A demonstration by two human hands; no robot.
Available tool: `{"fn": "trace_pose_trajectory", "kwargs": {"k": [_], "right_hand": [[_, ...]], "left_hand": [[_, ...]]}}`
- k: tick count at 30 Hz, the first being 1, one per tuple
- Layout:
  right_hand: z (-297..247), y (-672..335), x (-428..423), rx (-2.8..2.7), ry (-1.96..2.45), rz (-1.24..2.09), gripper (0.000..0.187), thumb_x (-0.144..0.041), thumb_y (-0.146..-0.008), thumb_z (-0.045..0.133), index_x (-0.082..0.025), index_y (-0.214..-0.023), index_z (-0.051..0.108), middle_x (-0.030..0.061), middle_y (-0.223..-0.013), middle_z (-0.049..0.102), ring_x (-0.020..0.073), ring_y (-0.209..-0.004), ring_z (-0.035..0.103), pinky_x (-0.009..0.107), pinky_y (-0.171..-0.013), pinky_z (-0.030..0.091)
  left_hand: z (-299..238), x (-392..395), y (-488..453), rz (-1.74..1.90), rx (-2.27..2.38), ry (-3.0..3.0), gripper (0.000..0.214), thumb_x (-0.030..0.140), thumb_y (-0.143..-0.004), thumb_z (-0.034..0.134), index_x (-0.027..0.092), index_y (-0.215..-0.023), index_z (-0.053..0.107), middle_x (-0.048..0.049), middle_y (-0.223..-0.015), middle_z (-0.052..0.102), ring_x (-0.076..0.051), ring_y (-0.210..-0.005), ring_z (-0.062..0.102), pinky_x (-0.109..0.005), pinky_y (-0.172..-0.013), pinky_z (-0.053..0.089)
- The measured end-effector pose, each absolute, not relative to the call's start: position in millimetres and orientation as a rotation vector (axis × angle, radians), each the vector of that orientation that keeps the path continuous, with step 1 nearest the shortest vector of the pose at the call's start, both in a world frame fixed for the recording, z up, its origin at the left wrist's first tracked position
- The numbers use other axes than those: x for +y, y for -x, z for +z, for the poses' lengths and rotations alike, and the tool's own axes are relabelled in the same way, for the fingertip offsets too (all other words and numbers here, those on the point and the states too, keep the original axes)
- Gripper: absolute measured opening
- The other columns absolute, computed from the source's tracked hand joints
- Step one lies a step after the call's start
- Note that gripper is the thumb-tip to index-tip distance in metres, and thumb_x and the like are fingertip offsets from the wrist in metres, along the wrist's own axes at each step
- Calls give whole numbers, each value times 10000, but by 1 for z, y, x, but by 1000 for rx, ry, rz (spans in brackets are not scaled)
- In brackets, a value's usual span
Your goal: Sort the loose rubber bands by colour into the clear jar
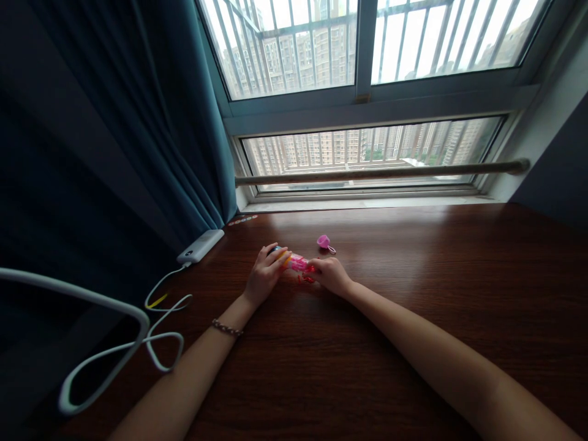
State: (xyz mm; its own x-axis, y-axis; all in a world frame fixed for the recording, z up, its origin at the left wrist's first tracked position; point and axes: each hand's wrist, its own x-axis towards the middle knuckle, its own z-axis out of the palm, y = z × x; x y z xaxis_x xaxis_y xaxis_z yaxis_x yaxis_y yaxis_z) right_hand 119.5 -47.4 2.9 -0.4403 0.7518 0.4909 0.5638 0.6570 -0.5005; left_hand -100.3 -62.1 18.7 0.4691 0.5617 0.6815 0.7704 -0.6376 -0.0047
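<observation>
My left hand [267,269] is wrapped around a clear plastic tube [298,263] that lies at a slant just above or on the table. Pink pieces show through its wall, and the end under my left fingers is dark blue and yellow. At the tube's other end, the fingers of my right hand [331,274] are closed by its mouth, against small red pieces. Which of these they pinch is hidden. Some red pieces [306,278] are below the tube on the table. A pink cap [323,241] with a loop lies just beyond my right hand.
The brown wooden table [367,355] reaches to the window sill. A white power bank [201,246] stands by the blue curtain [184,122] at left, with a white cable [163,335] looping near my left forearm. A yellow strip [157,301] lies beside the cable.
</observation>
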Motion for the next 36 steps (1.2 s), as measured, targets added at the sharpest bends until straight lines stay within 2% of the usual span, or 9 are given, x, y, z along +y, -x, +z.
{"fn": "trace_pose_trajectory", "kwargs": {"k": [4, 8, 14, 21, 26, 32, 36], "right_hand": [[-1, -121, -42, -2115, 985, 469, 152, -324, -719, 675, -200, -807, 682, -16, -586, 593, 92, -515, 477, 183, -543, 336], [-2, -123, -40, -2042, 936, 608, 160, -297, -717, 665, -166, -809, 673, -35, -544, 532, 78, -481, 430, 176, -490, 311], [2, -124, -42, -2021, 953, 644, 137, -252, -705, 643, -176, -816, 665, -46, -559, 514, 80, -502, 430, 178, -501, 317], [6, -123, -43, -1927, 794, 811, 261, -261, -734, 587, -160, -964, 659, -42, -553, 505, 69, -466, 380, 175, -460, 297], [4, -122, -42, -1921, 654, 921, 430, -338, -782, 548, -137, -1163, 557, -35, -560, 521, 57, -427, 358, 166, -423, 286], [5, -122, -46, -2135, 675, 834, 571, -289, -783, 558, -205, -1316, 370, -44, -629, 595, 65, -462, 423, 171, -497, 342], [10, -119, -51, -2274, 811, 664, 602, -317, -757, 594, -205, -1308, 379, -43, -592, 587, 91, -492, 469, 190, -527, 338]], "left_hand": [[17, -60, 103, -904, -1170, 2412, 408, 153, -841, 457, 292, -1224, 463, -42, -1237, 517, -252, -1225, 336, -554, -985, 315], [15, -56, 107, -998, -1202, 2373, 416, 147, -837, 459, 288, -1228, 461, -47, -1233, 511, -245, -1222, 338, -520, -976, 349], [17, -58, 105, -1022, -1216, 2347, 426, 138, -830, 461, 294, -1226, 466, -44, -1227, 511, -248, -1210, 347, -508, -982, 350], [16, -57, 103, -1065, -1239, 2347, 414, 157, -820, 485, 287, -1213, 479, -44, -1215, 519, -253, -1202, 361, -507, -978, 359], [13, -54, 103, -1156, -1291, 2365, 379, 198, -807, 527, 259, -1180, 506, -42, -1170, 545, -235, -1149, 417, -470, -970, 384], [16, -59, 95, -1164, -1264, 2400, 395, 225, -805, 538, 258, -1195, 487, -45, -1161, 546, -229, -1127, 436, -456, -959, 400], [20, -66, 88, -1067, -1185, 2441, 390, 192, -817, 516, 257, -1200, 484, -45, -1185, 535, -225, -1154, 406, -447, -963, 400]]}}
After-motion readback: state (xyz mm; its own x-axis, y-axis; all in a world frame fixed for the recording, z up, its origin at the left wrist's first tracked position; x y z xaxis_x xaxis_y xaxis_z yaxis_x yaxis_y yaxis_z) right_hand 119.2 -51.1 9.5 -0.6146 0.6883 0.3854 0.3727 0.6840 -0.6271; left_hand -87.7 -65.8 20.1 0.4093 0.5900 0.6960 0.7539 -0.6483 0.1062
